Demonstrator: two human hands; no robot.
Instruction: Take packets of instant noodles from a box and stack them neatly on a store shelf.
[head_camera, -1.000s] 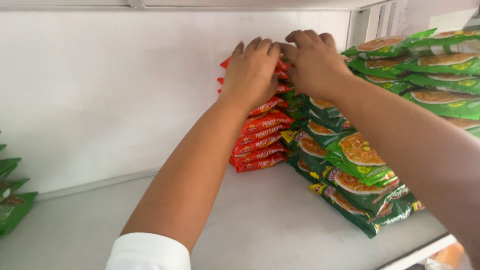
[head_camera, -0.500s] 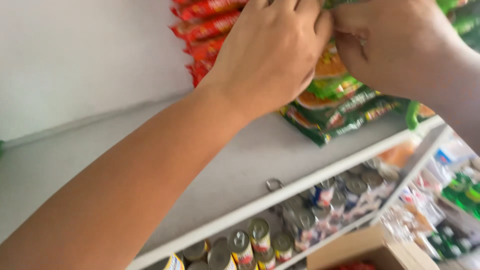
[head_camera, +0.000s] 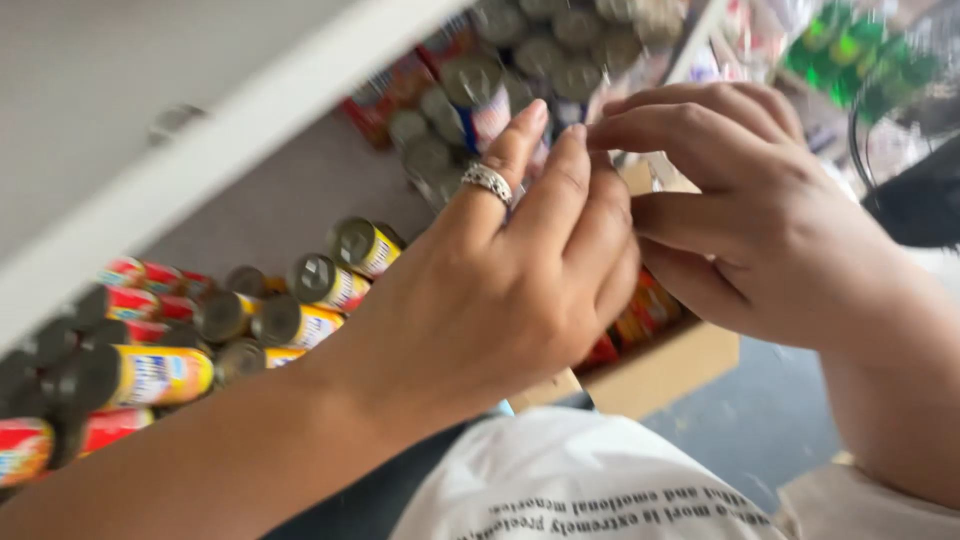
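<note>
My left hand (head_camera: 500, 290), a silver ring (head_camera: 487, 181) on one finger, is raised in the middle of the view with its fingers side by side and bent. My right hand (head_camera: 745, 225) is curled just to its right, and its fingertips meet the left fingertips. I see nothing held in either hand, though the picture is blurred. Behind and below the hands lie several tins (head_camera: 300, 300) with grey tops and yellow and red labels, on a lower shelf.
A white shelf edge (head_camera: 200, 150) runs diagonally across the upper left. A cardboard box (head_camera: 665, 370) with orange and red packets sits under my right hand. More tins (head_camera: 520, 60) are at the top. Green packets (head_camera: 860, 60) blur at the top right. My white shirt (head_camera: 590, 480) fills the bottom.
Both hands have come off the stacked packets on the upper shelf and drawn back together. My view has dropped from that shelf to the tins and the box below.
</note>
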